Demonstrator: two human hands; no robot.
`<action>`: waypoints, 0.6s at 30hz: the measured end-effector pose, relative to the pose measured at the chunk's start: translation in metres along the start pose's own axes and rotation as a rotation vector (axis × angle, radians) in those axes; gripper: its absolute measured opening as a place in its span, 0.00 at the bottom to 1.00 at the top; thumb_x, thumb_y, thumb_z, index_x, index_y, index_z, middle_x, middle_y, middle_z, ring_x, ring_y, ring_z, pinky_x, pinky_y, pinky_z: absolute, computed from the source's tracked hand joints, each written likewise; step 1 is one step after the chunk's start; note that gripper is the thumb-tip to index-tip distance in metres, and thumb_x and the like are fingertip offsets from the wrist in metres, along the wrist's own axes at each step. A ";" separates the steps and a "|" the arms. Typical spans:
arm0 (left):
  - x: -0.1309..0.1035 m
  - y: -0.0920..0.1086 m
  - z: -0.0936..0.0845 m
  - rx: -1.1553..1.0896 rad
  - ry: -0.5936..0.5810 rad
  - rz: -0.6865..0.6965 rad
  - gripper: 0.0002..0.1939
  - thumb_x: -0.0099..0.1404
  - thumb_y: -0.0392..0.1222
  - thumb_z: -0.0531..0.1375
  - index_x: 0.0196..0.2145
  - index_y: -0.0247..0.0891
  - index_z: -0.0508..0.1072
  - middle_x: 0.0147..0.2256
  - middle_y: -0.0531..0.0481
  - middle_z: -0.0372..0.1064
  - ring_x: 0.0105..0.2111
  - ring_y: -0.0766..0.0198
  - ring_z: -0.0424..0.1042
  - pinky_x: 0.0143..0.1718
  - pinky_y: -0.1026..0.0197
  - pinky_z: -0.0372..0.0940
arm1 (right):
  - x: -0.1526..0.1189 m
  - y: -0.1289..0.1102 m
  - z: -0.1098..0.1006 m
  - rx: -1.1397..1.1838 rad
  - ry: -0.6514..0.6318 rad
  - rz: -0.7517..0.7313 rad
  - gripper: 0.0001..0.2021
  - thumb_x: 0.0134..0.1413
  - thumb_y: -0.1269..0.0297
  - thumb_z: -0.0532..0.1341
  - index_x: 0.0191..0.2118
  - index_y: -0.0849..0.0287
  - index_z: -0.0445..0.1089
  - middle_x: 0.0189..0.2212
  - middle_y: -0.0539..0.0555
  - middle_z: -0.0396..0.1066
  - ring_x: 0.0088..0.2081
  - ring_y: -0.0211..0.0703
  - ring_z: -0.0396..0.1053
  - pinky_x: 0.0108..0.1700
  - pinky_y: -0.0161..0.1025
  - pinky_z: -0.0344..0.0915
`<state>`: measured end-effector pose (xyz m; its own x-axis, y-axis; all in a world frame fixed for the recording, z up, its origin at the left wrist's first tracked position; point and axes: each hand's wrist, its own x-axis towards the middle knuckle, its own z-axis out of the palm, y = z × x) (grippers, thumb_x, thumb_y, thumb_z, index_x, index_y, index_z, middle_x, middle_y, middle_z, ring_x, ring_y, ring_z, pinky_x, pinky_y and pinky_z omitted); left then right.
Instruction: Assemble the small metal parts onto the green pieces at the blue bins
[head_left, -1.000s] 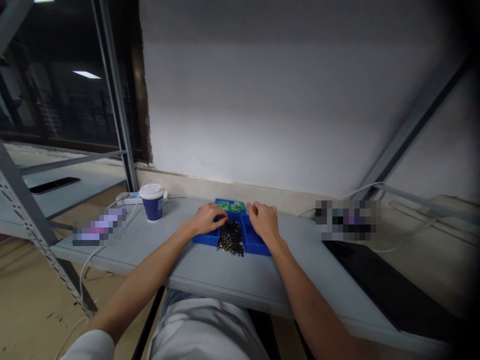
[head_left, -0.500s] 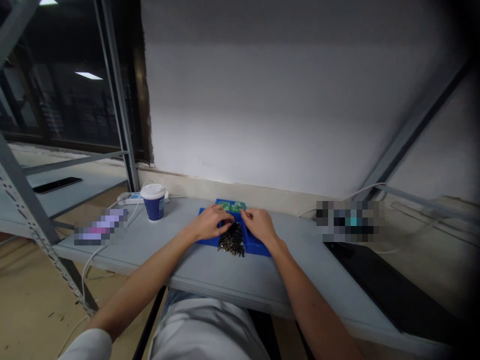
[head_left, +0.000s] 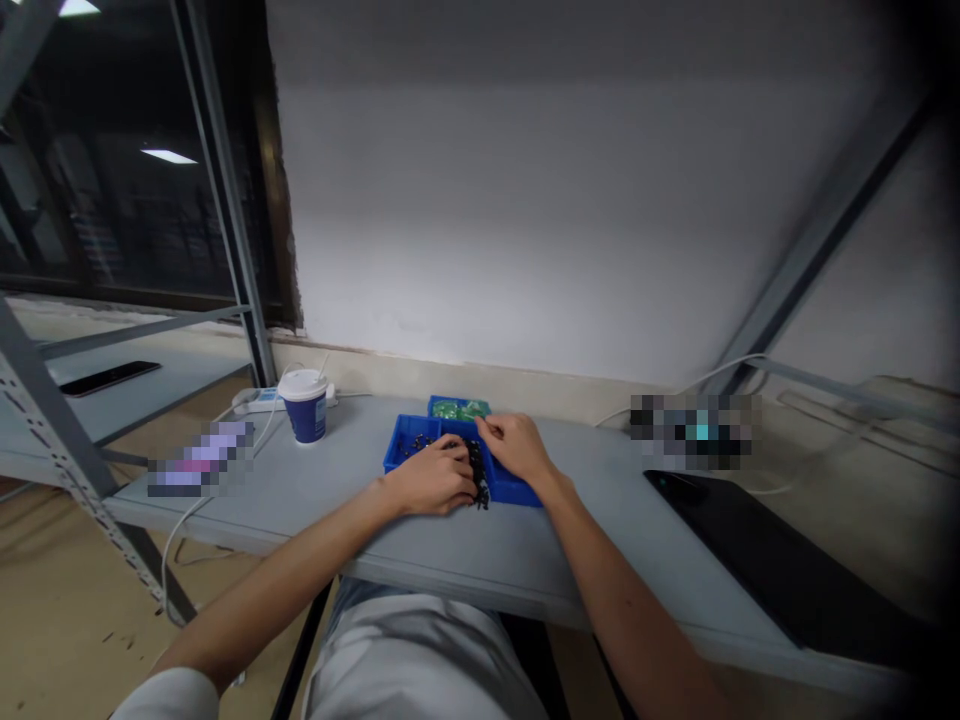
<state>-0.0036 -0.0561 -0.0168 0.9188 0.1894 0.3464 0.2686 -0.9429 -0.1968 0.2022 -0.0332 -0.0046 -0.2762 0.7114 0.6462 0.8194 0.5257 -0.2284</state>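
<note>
Left hand [head_left: 433,482] is lying curled over the heap of small black parts [head_left: 475,474] in the blue tray's [head_left: 396,452] near compartment — whether it is gripping any, I cannot tell. Right hand [head_left: 514,447] is resting on the tray's right side — fingertips pinched together near the green parts [head_left: 458,408].
</note>
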 end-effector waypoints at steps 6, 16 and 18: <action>0.001 0.002 0.007 -0.023 -0.015 0.041 0.07 0.69 0.40 0.60 0.36 0.43 0.79 0.35 0.48 0.78 0.43 0.57 0.70 0.57 0.49 0.53 | 0.000 -0.005 -0.001 -0.042 -0.050 0.024 0.26 0.68 0.54 0.50 0.18 0.57 0.62 0.16 0.50 0.63 0.21 0.38 0.56 0.30 0.38 0.48; 0.001 0.004 0.004 -0.100 0.017 -0.005 0.09 0.73 0.39 0.56 0.38 0.41 0.77 0.37 0.48 0.76 0.43 0.59 0.70 0.57 0.53 0.54 | 0.000 -0.004 0.000 -0.056 -0.054 0.018 0.25 0.69 0.54 0.51 0.19 0.57 0.64 0.18 0.51 0.67 0.22 0.39 0.59 0.31 0.38 0.48; 0.001 0.000 -0.002 -0.130 0.078 -0.073 0.11 0.74 0.40 0.54 0.41 0.41 0.76 0.40 0.48 0.76 0.45 0.59 0.69 0.57 0.53 0.54 | 0.000 -0.004 0.000 -0.062 -0.070 0.013 0.24 0.70 0.55 0.50 0.22 0.57 0.67 0.21 0.52 0.71 0.24 0.40 0.64 0.32 0.38 0.50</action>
<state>-0.0037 -0.0562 -0.0149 0.8716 0.2416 0.4265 0.2894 -0.9559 -0.0500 0.1995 -0.0352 -0.0033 -0.2978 0.7502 0.5903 0.8524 0.4874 -0.1895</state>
